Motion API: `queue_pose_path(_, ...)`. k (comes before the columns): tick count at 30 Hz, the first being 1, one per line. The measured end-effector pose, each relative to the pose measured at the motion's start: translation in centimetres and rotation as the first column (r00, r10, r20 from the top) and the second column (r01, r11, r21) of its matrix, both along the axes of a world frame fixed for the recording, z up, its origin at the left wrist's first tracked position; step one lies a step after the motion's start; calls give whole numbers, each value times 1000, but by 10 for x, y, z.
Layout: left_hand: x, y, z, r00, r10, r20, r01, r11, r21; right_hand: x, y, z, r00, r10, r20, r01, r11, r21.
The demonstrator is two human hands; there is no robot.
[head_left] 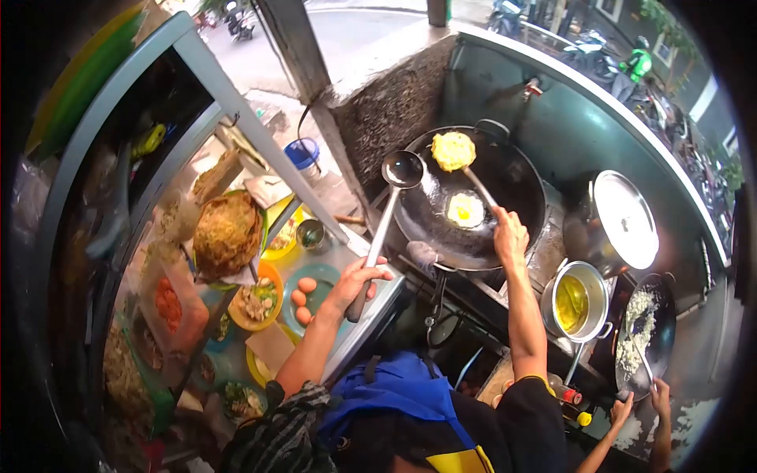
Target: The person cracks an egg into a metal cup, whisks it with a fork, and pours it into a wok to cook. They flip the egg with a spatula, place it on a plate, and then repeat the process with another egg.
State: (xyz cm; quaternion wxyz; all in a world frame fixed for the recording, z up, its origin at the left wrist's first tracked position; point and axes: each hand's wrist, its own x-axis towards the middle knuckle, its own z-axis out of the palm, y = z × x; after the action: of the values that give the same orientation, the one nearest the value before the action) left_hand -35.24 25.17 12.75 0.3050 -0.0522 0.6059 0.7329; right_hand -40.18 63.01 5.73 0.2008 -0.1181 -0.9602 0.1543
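Note:
My left hand (352, 285) is closed around the dark handle of a ladle (385, 223), its bowl up at the left rim of a large black wok (516, 185). In my right hand (511, 235) is the handle of a spatula (480, 188). A round yellow omelette (453, 151) rests on the spatula's far end, hiding its blade, over the back of the wok. Lower in the wok lies a fried egg (465, 210) with a yellow yolk and white rim. The wok's surface looks oily.
Brown eggs (304, 290) sit on a green plate inside the display case (229, 83) at left, near bowls of food. Right of the wok stand a pot of yellow oil (571, 303) and a lidded pot (625, 221). Another person's hands (623, 410) work at a second wok (665, 315).

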Motion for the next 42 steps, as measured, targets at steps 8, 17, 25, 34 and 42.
queue_pose_path(8,15,11,-24,989,5,149,-9,1000,24,21,7,34,993,105,-59,-110,990,-93)
queue_pose_path(17,36,24,-48,1000,-5,24,-1,978,208,132,47,177,866,487,111,-385,792,-474)
queue_pose_path(25,66,40,-57,998,19,-64,3,942,335,175,-70,285,715,574,400,-482,819,-313)
queue_pose_path(34,87,47,-70,976,25,-215,33,965,260,159,-268,250,346,836,426,-938,324,126)
queue_pose_path(42,90,15,-66,977,52,-205,2,968,250,163,-348,193,147,889,434,-928,-28,371)
